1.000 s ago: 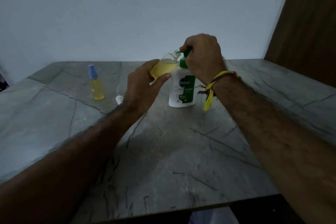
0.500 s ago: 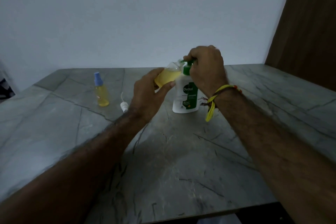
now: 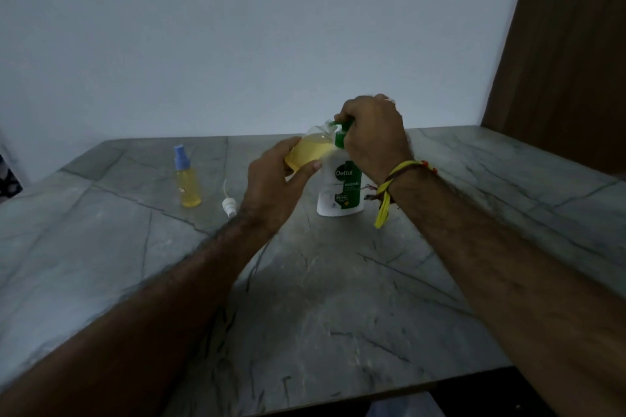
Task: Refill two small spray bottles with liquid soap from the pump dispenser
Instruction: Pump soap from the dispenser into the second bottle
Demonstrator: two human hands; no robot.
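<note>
A white pump dispenser (image 3: 339, 191) with a green label panel, white "Dettol" lettering and a green pump head (image 3: 341, 135) stands at centre frame on a grey marble-patterned table (image 3: 305, 298) crossed by dark veins; beside it, the clear spray bottle (image 3: 310, 151) in the left hand (image 3: 274, 186) shows pale yellow liquid; a second spray bottle (image 3: 187, 179), left of centre, is yellow with a light blue cap; a loose white sprayer top (image 3: 228, 205) lies near it; yellow, brown and red threads (image 3: 394, 184) circle the right wrist; behind, a pale blue-grey wall (image 3: 237, 37), with a brown wooden panel (image 3: 569, 54) at upper right
</note>
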